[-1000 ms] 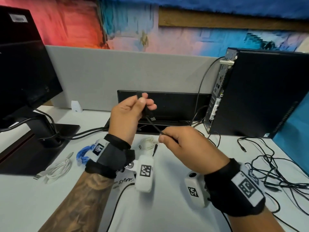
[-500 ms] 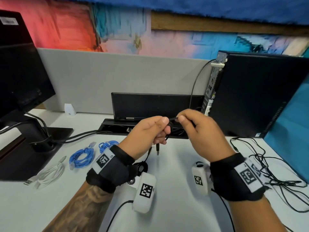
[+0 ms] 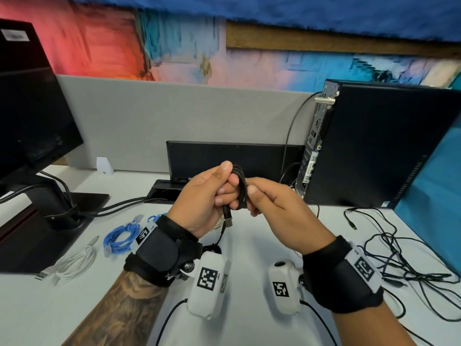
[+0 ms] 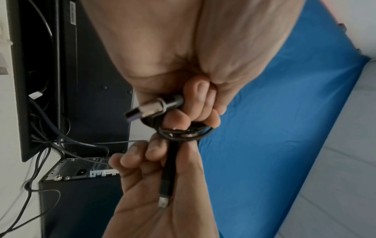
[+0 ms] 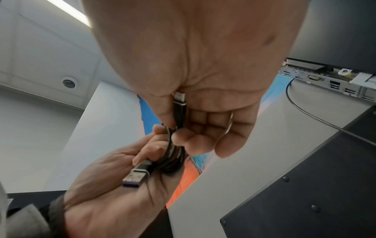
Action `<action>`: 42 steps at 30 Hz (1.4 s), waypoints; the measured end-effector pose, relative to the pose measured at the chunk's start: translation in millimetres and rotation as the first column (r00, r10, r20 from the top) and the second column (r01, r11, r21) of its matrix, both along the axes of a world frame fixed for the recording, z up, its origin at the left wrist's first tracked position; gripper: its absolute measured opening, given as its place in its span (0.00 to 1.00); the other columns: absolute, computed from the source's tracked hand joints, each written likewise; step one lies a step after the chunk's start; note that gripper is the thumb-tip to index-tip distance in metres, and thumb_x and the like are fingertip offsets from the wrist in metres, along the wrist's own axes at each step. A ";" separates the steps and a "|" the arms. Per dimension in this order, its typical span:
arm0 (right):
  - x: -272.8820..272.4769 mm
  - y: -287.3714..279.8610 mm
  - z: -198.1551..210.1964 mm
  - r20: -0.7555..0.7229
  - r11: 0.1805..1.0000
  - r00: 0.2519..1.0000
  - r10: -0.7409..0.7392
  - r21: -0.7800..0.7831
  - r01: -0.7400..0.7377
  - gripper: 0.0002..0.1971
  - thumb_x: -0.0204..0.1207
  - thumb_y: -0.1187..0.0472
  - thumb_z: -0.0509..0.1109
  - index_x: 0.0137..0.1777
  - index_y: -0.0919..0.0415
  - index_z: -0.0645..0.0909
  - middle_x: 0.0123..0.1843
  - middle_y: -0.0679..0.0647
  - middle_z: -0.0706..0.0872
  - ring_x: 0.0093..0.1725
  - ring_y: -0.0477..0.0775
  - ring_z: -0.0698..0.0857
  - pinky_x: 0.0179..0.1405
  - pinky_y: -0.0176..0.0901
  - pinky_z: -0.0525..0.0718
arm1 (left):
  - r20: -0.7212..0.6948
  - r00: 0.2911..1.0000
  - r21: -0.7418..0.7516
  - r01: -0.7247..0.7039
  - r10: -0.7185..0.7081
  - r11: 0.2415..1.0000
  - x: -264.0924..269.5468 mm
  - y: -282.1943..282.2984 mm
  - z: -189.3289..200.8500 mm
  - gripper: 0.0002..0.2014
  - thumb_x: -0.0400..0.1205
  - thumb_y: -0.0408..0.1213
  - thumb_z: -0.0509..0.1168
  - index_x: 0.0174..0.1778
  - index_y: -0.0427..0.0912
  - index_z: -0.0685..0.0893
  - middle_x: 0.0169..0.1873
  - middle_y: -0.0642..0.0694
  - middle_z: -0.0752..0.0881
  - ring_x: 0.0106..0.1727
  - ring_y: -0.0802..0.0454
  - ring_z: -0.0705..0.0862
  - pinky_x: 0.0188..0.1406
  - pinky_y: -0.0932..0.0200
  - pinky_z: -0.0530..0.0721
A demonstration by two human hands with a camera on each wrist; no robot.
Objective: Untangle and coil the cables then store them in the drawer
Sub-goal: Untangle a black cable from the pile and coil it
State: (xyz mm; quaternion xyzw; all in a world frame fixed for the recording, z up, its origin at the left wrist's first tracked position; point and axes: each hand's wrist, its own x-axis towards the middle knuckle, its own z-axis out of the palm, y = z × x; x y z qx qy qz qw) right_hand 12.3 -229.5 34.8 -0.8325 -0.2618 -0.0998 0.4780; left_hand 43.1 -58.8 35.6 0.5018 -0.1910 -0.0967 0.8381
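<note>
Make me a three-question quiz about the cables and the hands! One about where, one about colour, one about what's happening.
1. Where does the blue cable lie?
A. On the desk, left of the hands
B. On top of the computer
C. In the right hand

2. What colour is the cable being held?
A. White
B. Black
C. Blue

3. How is the held cable?
A. Stretched out straight
B. Plugged into the computer
C. Wound into loops

Answers:
1 A, it lies on the desk beside the white cable.
2 B, the black cable sits between the left hand and the right hand.
3 C, its loops are bunched in the fingers, with both plugs free.
</note>
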 end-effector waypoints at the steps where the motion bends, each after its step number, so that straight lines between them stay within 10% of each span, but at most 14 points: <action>1: -1.0 0.5 0.9 -0.005 1.000 1.000 0.006 0.012 -0.006 0.12 0.91 0.58 0.60 0.57 0.55 0.86 0.39 0.48 0.85 0.40 0.42 0.81 0.45 0.44 0.84 | -0.010 1.000 -0.009 0.011 -0.011 1.000 0.0 0.6 0.0 0.17 0.88 0.44 0.56 0.38 0.38 0.78 0.21 0.52 0.64 0.21 0.59 0.64 0.29 0.61 0.76; 8: 5.5 -5.7 -2.5 0.062 0.997 0.995 -0.078 0.014 0.077 0.06 0.87 0.56 0.67 0.50 0.55 0.84 0.40 0.50 0.89 0.42 0.56 0.88 0.47 0.64 0.88 | 0.115 0.991 0.124 0.053 -0.067 0.991 0.2 7.5 1.1 0.17 0.87 0.44 0.57 0.43 0.35 0.84 0.28 0.47 0.76 0.29 0.51 0.78 0.43 0.54 0.84; 13: 3.5 -0.7 -1.7 0.122 0.996 0.990 -0.077 -0.041 0.082 0.10 0.88 0.58 0.66 0.44 0.49 0.82 0.35 0.43 0.82 0.36 0.45 0.80 0.38 0.36 0.79 | 0.107 0.991 0.188 -0.102 0.083 0.977 -0.2 5.6 3.4 0.17 0.90 0.43 0.54 0.39 0.38 0.79 0.25 0.50 0.66 0.26 0.56 0.65 0.37 0.61 0.72; 21: 8.0 -20.0 0.0 0.191 0.875 0.954 -0.229 -0.388 0.288 0.10 0.86 0.53 0.67 0.54 0.42 0.90 0.45 0.41 0.81 0.52 0.47 0.78 0.54 0.49 0.80 | 0.126 0.986 0.312 -0.145 0.110 0.939 1.5 -2.7 -8.3 0.19 0.90 0.44 0.56 0.34 0.41 0.79 0.23 0.54 0.67 0.24 0.59 0.63 0.28 0.68 0.67; 25: 14.0 -26.9 -2.2 0.065 0.946 0.944 -0.323 0.017 0.323 0.08 0.82 0.60 0.74 0.56 0.49 0.92 0.42 0.44 0.91 0.43 0.44 0.90 0.47 0.39 0.88 | 0.067 0.996 0.296 -0.078 0.061 0.952 3.1 -4.1 -12.4 0.19 0.88 0.47 0.58 0.34 0.42 0.80 0.23 0.54 0.66 0.23 0.59 0.62 0.38 0.55 0.63; 30: 12.5 -19.9 1.5 -0.278 0.876 0.958 -0.065 0.444 0.188 0.06 0.81 0.68 0.73 0.55 0.61 0.90 0.41 0.57 0.94 0.42 0.53 0.94 0.43 0.42 0.92 | 0.027 0.999 0.234 -0.035 0.030 0.971 4.1 -2.6 -13.9 0.17 0.83 0.50 0.61 0.34 0.42 0.81 0.22 0.54 0.66 0.22 0.59 0.62 0.38 0.53 0.64; 37: 10.7 -7.1 -3.0 -0.252 0.899 0.967 0.037 0.431 0.078 0.14 0.86 0.66 0.68 0.68 0.56 0.85 0.35 0.53 0.87 0.33 0.48 0.82 0.29 0.38 0.76 | 0.027 0.996 0.178 -0.083 0.080 0.981 0.9 -5.3 -10.7 0.18 0.89 0.46 0.56 0.36 0.42 0.80 0.25 0.51 0.64 0.24 0.58 0.62 0.31 0.65 0.67; 42: 4.5 5.4 -2.7 -0.163 0.947 0.986 0.031 0.322 0.024 0.30 0.71 0.57 0.84 0.73 0.47 0.80 0.52 0.56 0.87 0.45 0.58 0.84 0.52 0.54 0.89 | 0.108 0.974 0.193 -0.219 0.201 0.957 -0.5 -11.0 -10.9 0.19 0.88 0.50 0.60 0.38 0.42 0.83 0.35 0.25 0.76 0.36 0.40 0.80 0.46 0.44 0.80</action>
